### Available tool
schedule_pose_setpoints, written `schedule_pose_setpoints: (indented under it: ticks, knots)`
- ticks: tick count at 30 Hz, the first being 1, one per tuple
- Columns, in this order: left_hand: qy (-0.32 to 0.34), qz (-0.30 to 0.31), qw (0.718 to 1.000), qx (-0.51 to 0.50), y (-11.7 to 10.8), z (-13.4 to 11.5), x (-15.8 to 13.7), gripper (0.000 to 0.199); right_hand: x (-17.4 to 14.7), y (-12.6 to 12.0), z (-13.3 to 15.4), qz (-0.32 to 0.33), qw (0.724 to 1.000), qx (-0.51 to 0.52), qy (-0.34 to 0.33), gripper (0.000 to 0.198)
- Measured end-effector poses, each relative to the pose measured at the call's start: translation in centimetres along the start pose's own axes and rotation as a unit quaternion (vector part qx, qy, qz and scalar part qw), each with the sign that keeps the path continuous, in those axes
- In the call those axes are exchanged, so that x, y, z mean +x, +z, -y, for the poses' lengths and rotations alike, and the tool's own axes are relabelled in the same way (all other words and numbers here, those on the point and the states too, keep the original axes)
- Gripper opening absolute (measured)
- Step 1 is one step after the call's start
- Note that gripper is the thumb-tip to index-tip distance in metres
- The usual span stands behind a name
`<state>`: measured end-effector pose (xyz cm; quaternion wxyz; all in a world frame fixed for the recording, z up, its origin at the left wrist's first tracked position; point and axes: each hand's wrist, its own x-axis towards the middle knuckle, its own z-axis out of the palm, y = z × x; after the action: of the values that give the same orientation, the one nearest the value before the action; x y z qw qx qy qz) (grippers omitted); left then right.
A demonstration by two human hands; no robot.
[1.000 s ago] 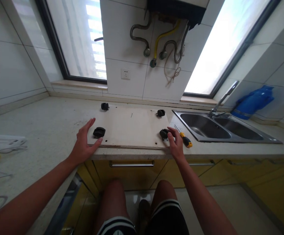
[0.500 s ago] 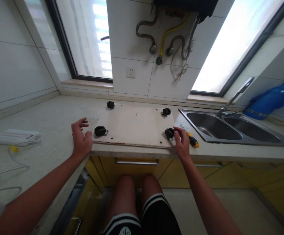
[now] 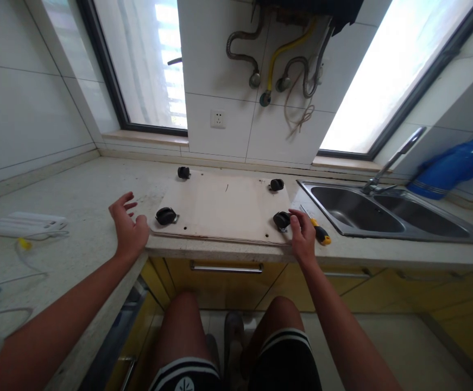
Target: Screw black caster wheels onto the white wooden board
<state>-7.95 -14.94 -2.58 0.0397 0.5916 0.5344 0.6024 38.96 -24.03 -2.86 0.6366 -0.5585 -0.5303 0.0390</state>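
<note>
A pale wooden board (image 3: pixel 224 206) lies flat on the counter, with black caster wheels at its corners. My left hand (image 3: pixel 129 228) is held beside the board's left edge, near the front left caster (image 3: pixel 166 216). Its fingers are apart and nothing is in it. At the other end, my right hand (image 3: pixel 302 236) is by the front right caster (image 3: pixel 282 220), fingers bent and fingertips at the wheel's right side; I cannot tell whether they touch it. The back left caster (image 3: pixel 183 172) and back right caster (image 3: pixel 276 184) stand upright. A yellow and black screwdriver (image 3: pixel 321 233) lies just right of my right hand.
To the right is a double steel sink (image 3: pixel 354 209) with a tap (image 3: pixel 395 157); a blue item (image 3: pixel 450 165) is behind it. A white power-strip-like block (image 3: pixel 28 224) with a cable lies at left. Yellow drawers (image 3: pixel 226 279) are below the counter.
My left hand has moved a little left, away from the board. My right hand stays by the front right caster. My knees have spread apart.
</note>
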Motion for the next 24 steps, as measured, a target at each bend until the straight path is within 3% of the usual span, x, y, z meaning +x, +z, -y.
schedule_pose_setpoints:
  ticks: [3,6,8,11,13,16,19,21,24]
  knots:
    - [0.056,0.104,0.991,-0.069,0.5,-0.4,-0.5,0.066,0.1,-0.1,-0.2,0.0,1.0,0.006,0.008,0.053]
    - [0.131,0.166,0.976,-0.041,0.8,-0.8,-0.8,0.081,0.1,-0.2,-0.4,-0.001,1.0,0.011,0.014,0.053]
    - [0.136,0.129,0.982,-0.007,0.7,-0.6,-0.7,0.085,0.0,-0.3,-0.5,-0.002,1.0,0.012,0.016,0.052]
    - [0.078,0.03,0.996,0.019,0.3,0.3,-0.2,0.082,-0.1,-0.3,-0.5,-0.008,1.0,0.01,0.014,0.05]
    - [0.042,0.005,0.999,0.012,0.2,0.7,-0.1,0.08,-0.1,-0.2,-0.4,-0.014,1.0,0.009,0.011,0.049]
    - [0.061,0.09,0.992,-0.062,0.5,0.6,-0.3,0.075,0.0,-0.2,-0.3,-0.017,1.0,0.011,0.01,0.05]
    - [0.119,0.188,0.971,-0.082,0.9,-0.1,-0.8,0.087,0.0,-0.2,-0.2,-0.014,1.0,0.013,0.015,0.048]
    - [0.135,0.162,0.977,-0.042,1.0,-0.2,-0.9,0.098,0.0,-0.2,-0.3,-0.011,1.0,0.016,0.021,0.047]
    - [0.133,0.1,0.986,-0.017,0.6,0.3,-0.7,0.092,0.0,-0.2,-0.5,-0.01,0.999,0.022,0.031,0.046]
